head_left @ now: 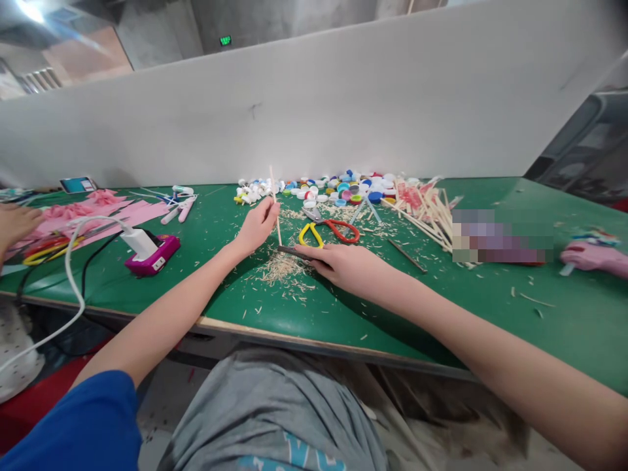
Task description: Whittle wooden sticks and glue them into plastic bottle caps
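Note:
My left hand (258, 226) is closed round a thin wooden stick (272, 180), which stands nearly upright and pokes out above and below the fingers. The closed fingers of my right hand (336, 261) grip a dark, narrow blade-like tool (293, 252). Its tip meets the lower end of the stick, or lies very near it. Pale wood shavings (284, 265) are heaped under the two hands and scattered round about. Just beyond my right hand lie pliers (338, 226) with one yellow and one red handle, jaws pointing away.
Behind the pliers spread many bottle caps (343, 190). To the right lie a bundle of wooden sticks (432, 212) and a dark rod (407, 255). A purple power strip (154, 258) with a white plug stands left. Another person's hand (17, 226) is at the far left, near pink sheets (137, 212).

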Available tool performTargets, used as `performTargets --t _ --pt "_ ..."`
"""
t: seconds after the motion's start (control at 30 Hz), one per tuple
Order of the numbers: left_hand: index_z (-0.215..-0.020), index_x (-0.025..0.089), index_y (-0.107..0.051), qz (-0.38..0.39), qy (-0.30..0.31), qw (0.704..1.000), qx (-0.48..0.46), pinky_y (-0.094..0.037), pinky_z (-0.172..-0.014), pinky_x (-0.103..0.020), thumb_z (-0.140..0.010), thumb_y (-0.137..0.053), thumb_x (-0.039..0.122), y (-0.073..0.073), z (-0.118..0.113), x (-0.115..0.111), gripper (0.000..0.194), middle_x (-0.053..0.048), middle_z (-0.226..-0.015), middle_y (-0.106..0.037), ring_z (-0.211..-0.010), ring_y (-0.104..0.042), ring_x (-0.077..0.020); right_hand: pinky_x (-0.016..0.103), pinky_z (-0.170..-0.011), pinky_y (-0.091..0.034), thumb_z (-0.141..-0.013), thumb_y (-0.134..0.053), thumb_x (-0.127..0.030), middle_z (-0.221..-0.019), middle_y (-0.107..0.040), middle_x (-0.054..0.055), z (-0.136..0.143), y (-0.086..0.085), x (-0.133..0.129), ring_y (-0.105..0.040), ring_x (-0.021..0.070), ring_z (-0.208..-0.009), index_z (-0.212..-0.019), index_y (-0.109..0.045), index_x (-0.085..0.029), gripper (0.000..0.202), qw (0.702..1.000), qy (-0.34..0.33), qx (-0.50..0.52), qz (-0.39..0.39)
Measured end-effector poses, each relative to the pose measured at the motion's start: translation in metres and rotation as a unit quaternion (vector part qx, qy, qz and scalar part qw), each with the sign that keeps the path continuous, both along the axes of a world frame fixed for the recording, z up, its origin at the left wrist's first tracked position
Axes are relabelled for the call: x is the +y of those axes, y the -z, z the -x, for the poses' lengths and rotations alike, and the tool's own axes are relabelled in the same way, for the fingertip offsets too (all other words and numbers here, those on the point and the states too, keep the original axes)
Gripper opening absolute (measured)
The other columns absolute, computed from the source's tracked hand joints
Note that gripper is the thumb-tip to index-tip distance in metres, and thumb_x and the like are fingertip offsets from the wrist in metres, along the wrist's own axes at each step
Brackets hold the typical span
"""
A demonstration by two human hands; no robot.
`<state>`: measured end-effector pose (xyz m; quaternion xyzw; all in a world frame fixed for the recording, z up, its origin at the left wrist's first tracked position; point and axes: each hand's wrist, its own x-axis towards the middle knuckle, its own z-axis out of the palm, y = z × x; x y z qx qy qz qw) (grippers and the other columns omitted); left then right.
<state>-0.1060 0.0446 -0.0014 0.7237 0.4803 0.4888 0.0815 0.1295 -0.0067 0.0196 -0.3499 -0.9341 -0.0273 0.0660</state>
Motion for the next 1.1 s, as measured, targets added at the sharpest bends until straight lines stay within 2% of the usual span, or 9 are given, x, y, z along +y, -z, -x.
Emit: performTargets --t 0.13,0.33,0.47,0.67,0.77,0.87,1.1 --pt "-0.071 0.021 -0.038 0.008 0.002 1.0 -0.015 -0.032 -0.049 -0.024 -0.095 -0.04 0.041 0.001 0.001 0.001 0.031 0.005 -0.054 -0.04 -0.047 -0.038 -0.0082 0.022 -0.059 -0.033 -0.095 -0.039 -0.03 -0.095 -0.064 -0.001 -0.007 0.002 0.003 -0.058 0.0127 -0.076 -0.141 -0.037 -0.046 0.048 0.999 -0.009 0.033 0.001" --pt "-0.069 0.021 -0.036 0.013 0.005 1.0 -0.025 -0.031 -0.048 -0.024 -0.093 -0.043 0.042 -0.002 -0.003 -0.003 0.033 0.005 -0.053 -0.039 -0.048 -0.035 -0.0086 0.022 -0.053 -0.026 -0.097 -0.035 -0.034 -0.09 -0.059 -0.001 -0.009 -0.001 0.006 -0.051 0.011 -0.065 -0.143 -0.031 -0.047 0.048 0.999 0.01 0.024 -0.043" --pt "-0.069 0.022 -0.035 0.012 0.008 1.0 -0.027 -0.029 -0.049 -0.025 -0.093 -0.044 0.043 -0.002 -0.004 -0.004 0.033 0.005 -0.053 -0.037 -0.048 -0.033 -0.0088 0.024 -0.051 -0.022 -0.097 -0.032 -0.034 -0.095 -0.056 0.001 -0.008 0.0 0.006 -0.047 0.0101 -0.062 -0.144 -0.03 -0.046 0.048 0.998 0.007 0.019 -0.056" --pt "-0.069 0.022 -0.035 0.01 0.005 1.0 -0.023 -0.029 -0.05 -0.026 -0.092 -0.044 0.044 -0.004 -0.006 -0.006 0.034 0.004 -0.053 -0.037 -0.049 -0.034 -0.0094 0.025 -0.052 -0.021 -0.098 -0.031 -0.034 -0.099 -0.054 0.003 -0.008 0.01 0.014 -0.043 0.0107 -0.062 -0.145 -0.032 -0.037 0.047 0.996 -0.007 0.029 -0.081" --pt "-0.069 0.021 -0.036 0.013 0.005 1.0 -0.02 -0.028 -0.05 -0.026 -0.092 -0.044 0.044 -0.005 -0.006 -0.008 0.034 0.005 -0.054 -0.038 -0.049 -0.034 -0.0094 0.025 -0.051 -0.019 -0.098 -0.031 -0.035 -0.099 -0.053 0.005 -0.008 0.01 0.016 -0.041 0.0107 -0.06 -0.146 -0.03 -0.036 0.048 0.996 0.008 0.015 -0.083" --pt "-0.069 0.021 -0.036 0.016 0.004 1.0 -0.017 -0.029 -0.051 -0.026 -0.092 -0.044 0.044 -0.005 -0.006 -0.008 0.033 0.005 -0.054 -0.038 -0.05 -0.034 -0.0096 0.025 -0.05 -0.018 -0.099 -0.029 -0.034 -0.099 -0.052 0.005 -0.007 0.008 0.016 -0.037 0.0101 -0.057 -0.148 -0.026 -0.037 0.049 0.996 0.017 -0.002 -0.09" --pt "-0.068 0.021 -0.037 0.018 0.003 1.0 -0.009 -0.03 -0.053 -0.025 -0.093 -0.042 0.043 -0.007 -0.008 -0.009 0.033 0.005 -0.055 -0.039 -0.051 -0.035 -0.0097 0.024 -0.049 -0.016 -0.098 -0.029 -0.028 -0.098 -0.052 0.006 -0.007 0.007 0.018 -0.034 0.009 -0.056 -0.147 -0.027 -0.039 0.05 0.994 -0.014 -0.005 -0.113"
